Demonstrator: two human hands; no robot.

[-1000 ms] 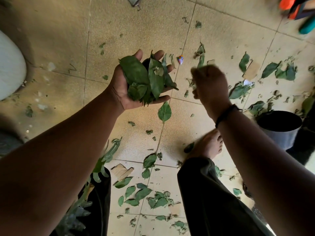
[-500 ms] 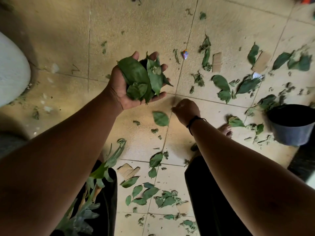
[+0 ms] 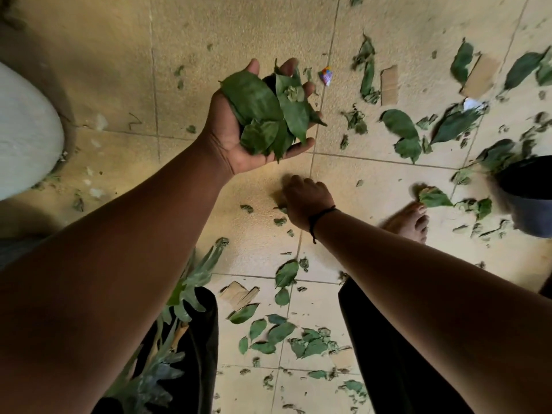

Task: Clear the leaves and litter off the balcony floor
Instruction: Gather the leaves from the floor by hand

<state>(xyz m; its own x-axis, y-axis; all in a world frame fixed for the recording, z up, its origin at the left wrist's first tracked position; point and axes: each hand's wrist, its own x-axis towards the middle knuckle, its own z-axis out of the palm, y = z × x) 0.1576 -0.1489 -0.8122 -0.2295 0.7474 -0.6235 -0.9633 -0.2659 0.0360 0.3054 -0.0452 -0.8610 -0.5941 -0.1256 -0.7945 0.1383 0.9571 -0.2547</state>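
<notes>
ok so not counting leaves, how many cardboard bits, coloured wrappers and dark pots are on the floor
flat brown cardboard pieces: 3
small multicoloured wrapper: 1
dark round plastic pot: 1
total: 5

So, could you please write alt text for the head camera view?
A person's left hand cups a pile of green leaves while the right hand reaches down to the tiled balcony floor. Loose leaves, cardboard scraps and a dark pot lie around.
</notes>
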